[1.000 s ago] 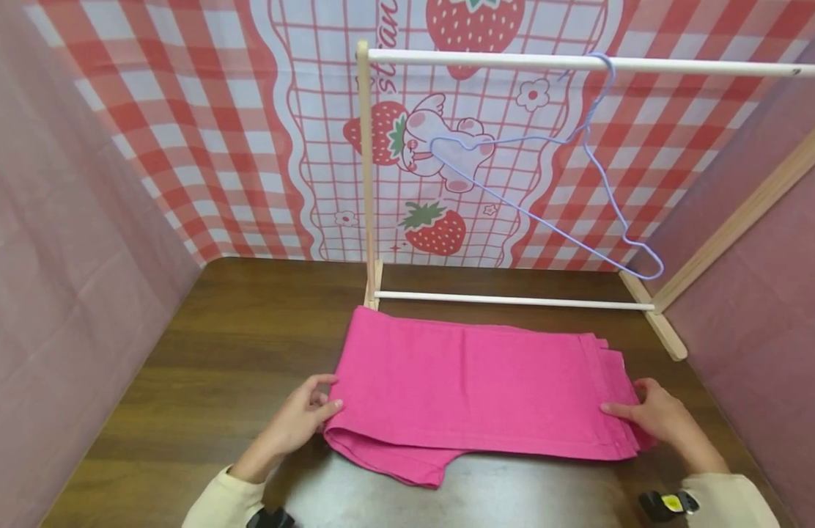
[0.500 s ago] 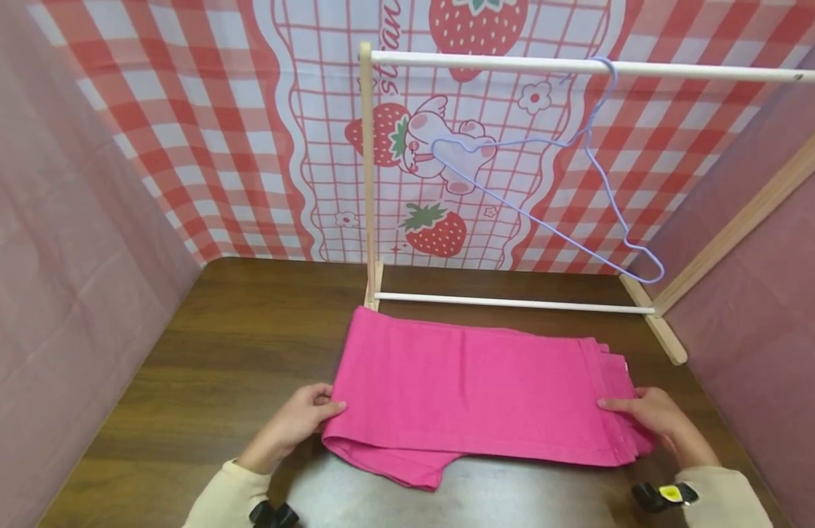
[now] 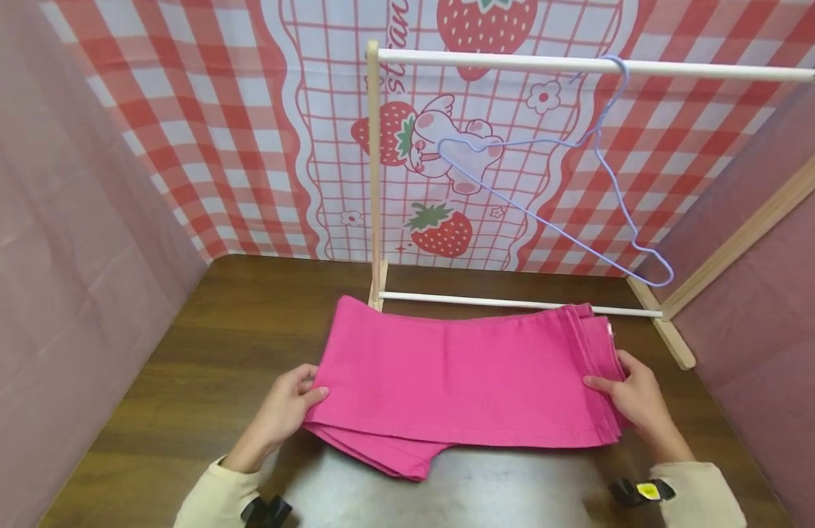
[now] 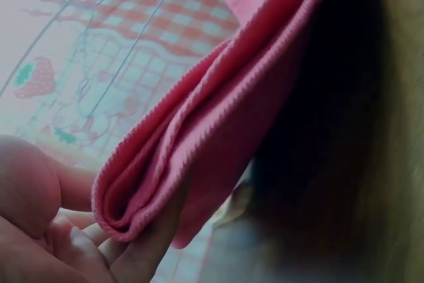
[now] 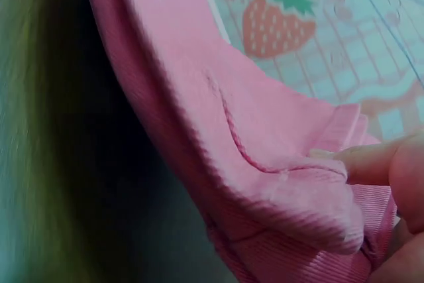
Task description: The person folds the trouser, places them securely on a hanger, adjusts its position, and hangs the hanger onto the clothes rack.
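Folded pink trousers (image 3: 460, 374) span the space between my two hands in the head view, one pointed corner sticking out at the lower left. My left hand (image 3: 285, 403) pinches the folded left end, thumb on top and fingers beneath. In the left wrist view the stacked layers of the trousers (image 4: 179, 144) show their stitched edges, with a dark shadow below. My right hand (image 3: 635, 392) grips the layered right end, thumb on top. The right wrist view shows the thumb (image 5: 371, 164) pressing the fabric (image 5: 265, 183) near several overlapping edges.
Behind the trousers stands a wooden rack with a white top rail (image 3: 487, 60) and a low white bar (image 3: 473, 299). A lilac wire hanger (image 3: 546, 220) hangs from the rail. A strawberry-print checked cloth (image 3: 209, 125) covers the back, above the brown table (image 3: 157, 396).
Both hands have moved a little left and away from me with the trousers, the right hand more. The right end has risen in view and now overlaps the low bar; the upper edge sags.
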Demonstrator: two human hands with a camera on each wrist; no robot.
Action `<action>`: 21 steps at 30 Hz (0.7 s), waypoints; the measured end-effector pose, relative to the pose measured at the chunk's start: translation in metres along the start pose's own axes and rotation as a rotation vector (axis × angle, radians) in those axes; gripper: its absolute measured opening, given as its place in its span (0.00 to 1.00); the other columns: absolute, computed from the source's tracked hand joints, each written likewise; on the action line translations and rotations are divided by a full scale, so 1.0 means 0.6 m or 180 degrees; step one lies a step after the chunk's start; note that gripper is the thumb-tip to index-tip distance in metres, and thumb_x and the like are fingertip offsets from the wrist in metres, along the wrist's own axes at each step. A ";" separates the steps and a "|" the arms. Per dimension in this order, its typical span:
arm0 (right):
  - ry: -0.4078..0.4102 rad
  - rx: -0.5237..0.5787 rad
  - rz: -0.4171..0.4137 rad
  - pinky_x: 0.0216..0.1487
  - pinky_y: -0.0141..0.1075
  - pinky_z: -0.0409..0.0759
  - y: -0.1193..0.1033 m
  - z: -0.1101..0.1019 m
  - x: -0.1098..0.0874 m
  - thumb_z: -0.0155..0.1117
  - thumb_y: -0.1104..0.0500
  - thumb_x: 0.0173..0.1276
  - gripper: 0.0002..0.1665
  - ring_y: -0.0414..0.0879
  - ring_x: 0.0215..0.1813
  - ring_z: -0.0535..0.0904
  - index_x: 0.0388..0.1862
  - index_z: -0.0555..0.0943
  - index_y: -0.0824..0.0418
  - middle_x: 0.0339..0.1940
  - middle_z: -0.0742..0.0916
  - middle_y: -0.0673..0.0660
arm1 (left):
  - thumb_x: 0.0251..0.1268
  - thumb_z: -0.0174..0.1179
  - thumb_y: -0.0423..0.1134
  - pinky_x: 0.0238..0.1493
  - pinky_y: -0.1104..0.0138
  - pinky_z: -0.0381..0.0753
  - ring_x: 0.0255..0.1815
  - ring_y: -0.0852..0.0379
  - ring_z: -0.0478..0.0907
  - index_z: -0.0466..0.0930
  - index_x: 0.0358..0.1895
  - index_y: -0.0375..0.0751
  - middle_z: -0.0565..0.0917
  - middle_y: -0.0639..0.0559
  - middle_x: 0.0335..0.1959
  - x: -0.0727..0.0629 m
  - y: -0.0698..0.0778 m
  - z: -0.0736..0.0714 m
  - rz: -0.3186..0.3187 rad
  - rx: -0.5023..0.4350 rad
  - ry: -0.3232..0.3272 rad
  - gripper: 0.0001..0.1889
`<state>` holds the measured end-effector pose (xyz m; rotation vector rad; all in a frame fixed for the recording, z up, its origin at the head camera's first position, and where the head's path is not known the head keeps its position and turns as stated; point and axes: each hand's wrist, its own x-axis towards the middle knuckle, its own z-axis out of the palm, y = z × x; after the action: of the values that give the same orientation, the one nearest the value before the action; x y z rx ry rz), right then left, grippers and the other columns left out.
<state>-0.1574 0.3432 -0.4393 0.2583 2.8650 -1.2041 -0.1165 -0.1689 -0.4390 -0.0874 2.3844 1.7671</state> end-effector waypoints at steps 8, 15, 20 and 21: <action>0.0127 0.0073 0.0082 0.37 0.32 0.78 -0.031 0.059 0.028 0.68 0.59 0.63 0.30 0.54 0.43 0.77 0.59 0.70 0.72 0.53 0.79 0.74 | 0.64 0.56 0.25 0.30 0.69 0.80 0.29 0.59 0.80 0.73 0.47 0.23 0.85 0.32 0.35 0.013 -0.046 -0.045 -0.0110 0.0424 0.0186 0.11; -0.0227 -0.0392 0.0100 0.51 0.56 0.78 -0.025 0.070 0.047 0.66 0.57 0.64 0.35 0.66 0.48 0.77 0.59 0.64 0.79 0.52 0.77 0.79 | 0.59 0.62 0.28 0.30 0.65 0.76 0.28 0.55 0.78 0.75 0.37 0.27 0.84 0.39 0.27 0.024 -0.083 -0.050 -0.0094 0.1301 0.0238 0.07; -0.0419 -0.0769 0.0000 0.51 0.60 0.77 -0.027 0.070 0.055 0.66 0.53 0.64 0.39 0.71 0.49 0.76 0.57 0.62 0.82 0.49 0.77 0.81 | 0.59 0.65 0.35 0.30 0.61 0.74 0.26 0.55 0.73 0.76 0.32 0.32 0.79 0.48 0.22 0.023 -0.067 -0.060 -0.0015 0.1999 0.0221 0.09; -0.0456 -0.0820 0.0010 0.51 0.60 0.77 -0.028 0.070 0.056 0.65 0.51 0.65 0.40 0.72 0.49 0.76 0.57 0.62 0.82 0.49 0.77 0.81 | 0.60 0.65 0.36 0.30 0.61 0.74 0.25 0.55 0.75 0.77 0.32 0.33 0.79 0.49 0.22 0.023 -0.065 -0.062 -0.0026 0.2095 0.0213 0.09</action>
<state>-0.1949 0.3067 -0.4595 0.1617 2.8495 -0.8035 -0.1281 -0.2148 -0.4674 -0.0680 2.8667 0.9071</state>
